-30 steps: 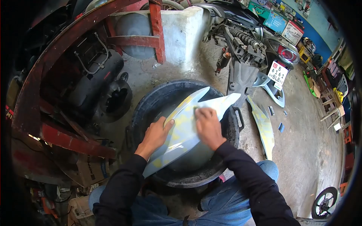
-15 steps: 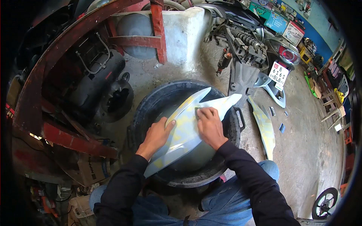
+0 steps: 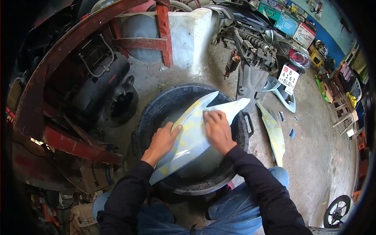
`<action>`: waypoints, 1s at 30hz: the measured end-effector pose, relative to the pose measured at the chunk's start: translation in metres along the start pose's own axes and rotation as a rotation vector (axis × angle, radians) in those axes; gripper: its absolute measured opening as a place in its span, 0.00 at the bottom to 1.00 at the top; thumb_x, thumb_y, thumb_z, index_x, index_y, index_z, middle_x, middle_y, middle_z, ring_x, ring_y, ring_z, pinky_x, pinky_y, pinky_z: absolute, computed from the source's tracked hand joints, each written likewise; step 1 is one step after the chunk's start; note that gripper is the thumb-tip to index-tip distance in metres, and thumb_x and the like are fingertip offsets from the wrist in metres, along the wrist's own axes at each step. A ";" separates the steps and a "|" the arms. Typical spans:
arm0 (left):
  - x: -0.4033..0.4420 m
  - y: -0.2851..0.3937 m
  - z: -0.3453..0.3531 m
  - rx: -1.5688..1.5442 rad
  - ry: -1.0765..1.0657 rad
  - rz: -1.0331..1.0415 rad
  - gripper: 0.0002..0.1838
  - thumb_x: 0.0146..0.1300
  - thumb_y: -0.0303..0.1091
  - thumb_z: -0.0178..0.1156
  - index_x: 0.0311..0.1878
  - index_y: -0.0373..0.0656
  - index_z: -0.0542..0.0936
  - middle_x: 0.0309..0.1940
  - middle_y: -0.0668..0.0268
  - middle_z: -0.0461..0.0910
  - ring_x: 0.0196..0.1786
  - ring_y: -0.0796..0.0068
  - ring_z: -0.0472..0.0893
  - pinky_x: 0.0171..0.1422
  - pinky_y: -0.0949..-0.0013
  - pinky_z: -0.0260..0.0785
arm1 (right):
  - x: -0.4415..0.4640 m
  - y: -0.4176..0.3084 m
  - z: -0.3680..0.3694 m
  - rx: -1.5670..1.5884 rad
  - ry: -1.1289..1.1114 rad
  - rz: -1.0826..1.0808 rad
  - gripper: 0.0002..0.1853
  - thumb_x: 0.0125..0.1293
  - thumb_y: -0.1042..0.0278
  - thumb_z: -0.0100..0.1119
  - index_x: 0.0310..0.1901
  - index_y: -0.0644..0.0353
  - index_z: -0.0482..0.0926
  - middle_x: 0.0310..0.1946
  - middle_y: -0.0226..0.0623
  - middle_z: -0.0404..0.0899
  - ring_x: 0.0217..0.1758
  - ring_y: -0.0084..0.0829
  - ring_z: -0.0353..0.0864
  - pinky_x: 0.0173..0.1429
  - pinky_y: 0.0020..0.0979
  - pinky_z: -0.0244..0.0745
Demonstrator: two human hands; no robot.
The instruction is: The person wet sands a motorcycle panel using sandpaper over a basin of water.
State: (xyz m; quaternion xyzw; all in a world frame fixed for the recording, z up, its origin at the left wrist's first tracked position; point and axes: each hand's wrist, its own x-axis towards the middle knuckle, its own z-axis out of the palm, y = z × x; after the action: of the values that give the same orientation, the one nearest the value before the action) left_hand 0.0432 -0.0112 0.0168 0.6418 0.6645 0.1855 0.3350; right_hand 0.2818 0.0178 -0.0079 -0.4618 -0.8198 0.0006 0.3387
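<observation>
A motorcycle body panel (image 3: 192, 135), pale grey-white with yellowish patches, lies slanted over a round black tub (image 3: 147, 113) with cloudy water (image 3: 203, 166) in it. My left hand (image 3: 163, 141) grips the panel's left edge, thumb on top and the other fingers partly hidden beneath. On the panel's upper right part, my right hand (image 3: 217, 130) presses down with bent fingers. A small dark piece, apparently sandpaper, is mostly hidden under those fingertips.
A second patchy panel (image 3: 273, 135) lies on the floor right of the tub, near small blue packets (image 3: 292, 133). Behind stands a partly stripped motorcycle (image 3: 254, 51) with a licence plate (image 3: 288, 79). A red frame (image 3: 82, 145) and black tank (image 3: 100, 80) are at left.
My right hand has shifted very slightly on the panel, and the dark piece under its fingertips shows less. My left hand and the panel stay in place.
</observation>
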 end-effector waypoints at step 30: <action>0.003 -0.006 0.003 -0.029 -0.003 0.001 0.30 0.78 0.59 0.49 0.50 0.35 0.77 0.44 0.36 0.84 0.53 0.32 0.82 0.59 0.41 0.70 | -0.004 -0.010 -0.009 -0.131 -0.028 -0.110 0.19 0.62 0.69 0.61 0.55 0.58 0.85 0.57 0.37 0.82 0.61 0.47 0.75 0.67 0.47 0.71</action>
State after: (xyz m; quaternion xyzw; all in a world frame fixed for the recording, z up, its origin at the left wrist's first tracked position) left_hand 0.0408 -0.0096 0.0104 0.6373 0.6610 0.1943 0.3453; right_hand 0.2809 0.0063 0.0002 -0.4374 -0.8467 -0.0653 0.2958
